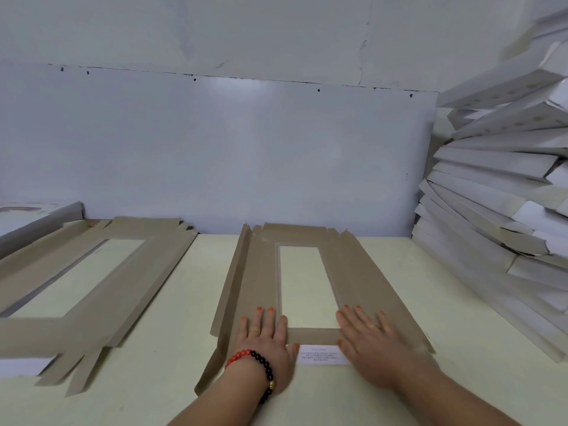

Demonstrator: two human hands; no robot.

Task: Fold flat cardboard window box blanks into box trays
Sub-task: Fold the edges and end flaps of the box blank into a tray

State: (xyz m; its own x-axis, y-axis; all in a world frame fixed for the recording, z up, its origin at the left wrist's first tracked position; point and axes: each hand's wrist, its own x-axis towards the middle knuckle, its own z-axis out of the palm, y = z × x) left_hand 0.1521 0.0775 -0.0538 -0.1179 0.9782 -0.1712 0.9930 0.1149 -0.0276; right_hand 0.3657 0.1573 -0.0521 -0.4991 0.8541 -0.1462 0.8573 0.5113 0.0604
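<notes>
A brown cardboard window box blank (347, 272) lies flat on the pale table (184, 302) in front of me, its long window cut-out running away from me. Its left long flap stands up slightly along the crease. My left hand (266, 339), with a red and black bead bracelet, presses flat on the near left part of the blank beside the window. My right hand (368, 339) presses flat on the near right part. Between my hands, at the near end of the blank, sits a white printed label (322, 355).
A stack of flat brown blanks (92, 278) lies on the left of the table, over white sheets. A tall leaning pile of folded white box trays (498, 210) fills the right side. A grey wall panel (246, 149) stands right behind the table.
</notes>
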